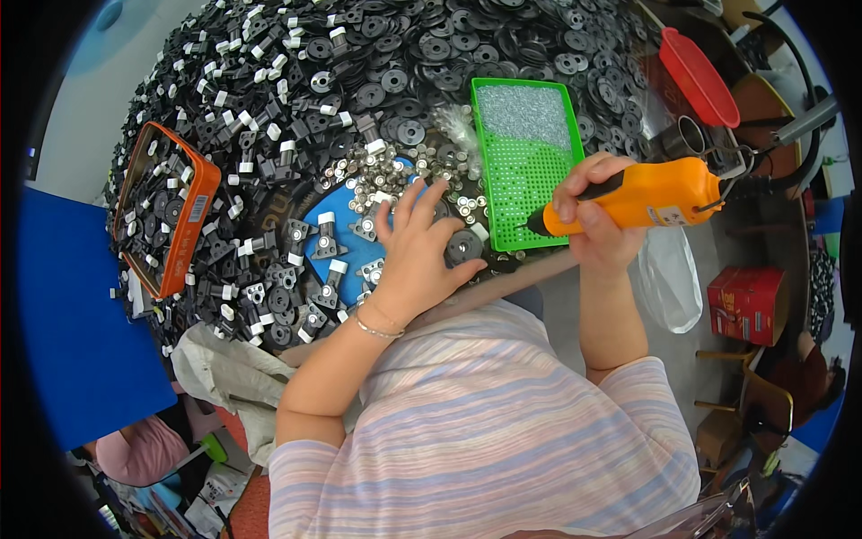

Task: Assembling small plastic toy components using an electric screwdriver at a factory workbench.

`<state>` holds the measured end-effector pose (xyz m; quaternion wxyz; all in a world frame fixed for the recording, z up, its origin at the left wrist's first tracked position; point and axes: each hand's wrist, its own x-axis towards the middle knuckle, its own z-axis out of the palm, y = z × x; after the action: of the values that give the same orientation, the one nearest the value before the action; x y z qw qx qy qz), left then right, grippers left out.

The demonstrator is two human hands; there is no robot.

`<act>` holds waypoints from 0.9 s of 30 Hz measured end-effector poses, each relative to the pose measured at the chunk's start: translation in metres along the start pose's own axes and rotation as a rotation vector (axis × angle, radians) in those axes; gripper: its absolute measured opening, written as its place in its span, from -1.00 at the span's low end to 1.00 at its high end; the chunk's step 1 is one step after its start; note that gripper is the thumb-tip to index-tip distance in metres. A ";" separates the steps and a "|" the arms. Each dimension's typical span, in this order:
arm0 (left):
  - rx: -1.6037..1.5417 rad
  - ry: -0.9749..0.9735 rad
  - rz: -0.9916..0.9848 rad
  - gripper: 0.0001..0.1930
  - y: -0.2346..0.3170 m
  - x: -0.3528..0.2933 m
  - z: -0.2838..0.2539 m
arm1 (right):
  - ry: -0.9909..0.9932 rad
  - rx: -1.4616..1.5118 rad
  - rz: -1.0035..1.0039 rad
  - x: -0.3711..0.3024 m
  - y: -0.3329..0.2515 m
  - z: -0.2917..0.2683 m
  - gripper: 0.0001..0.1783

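Observation:
My right hand (596,208) is wrapped around an orange and black electric screwdriver (664,190). Its dark nose points left, over the perforated lower half of a green tray (496,235). Small silver screws (523,110) fill the tray's far half. My left hand (415,251) lies spread, palm down, over the work surface. A black disc (465,249) shows between its thumb and forefinger. Beyond the fingertips is a heap of small round metal parts (375,175). Beside the hand, black brackets with white ends (327,235) lie on a blue patch (314,211). What is under the palm is hidden.
Piled black discs (435,49) and brackets cover the far and left table. An orange-rimmed basket (191,225) stands left, a red tray (699,79) far right. A cable (802,54) hangs by the screwdriver. A red box (747,305) and another person (804,386) are at right.

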<state>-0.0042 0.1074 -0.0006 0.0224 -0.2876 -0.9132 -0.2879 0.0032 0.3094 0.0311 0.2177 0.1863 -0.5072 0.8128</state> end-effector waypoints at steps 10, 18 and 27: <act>0.012 0.025 -0.042 -0.48 -0.007 -0.015 0.005 | 0.000 -0.003 0.026 0.000 0.002 0.006 -0.68; 0.015 0.031 -0.060 -0.53 -0.010 -0.015 0.009 | -0.014 -0.062 -0.028 0.001 0.004 0.000 -0.66; -0.003 0.028 -0.078 -0.57 -0.008 -0.012 0.009 | 0.012 -0.126 -0.018 -0.009 0.023 0.000 -0.68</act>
<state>0.0028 0.1002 -0.0147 0.0235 -0.2477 -0.9229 -0.2937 -0.0019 0.2989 0.0090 0.2396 0.1718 -0.5544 0.7783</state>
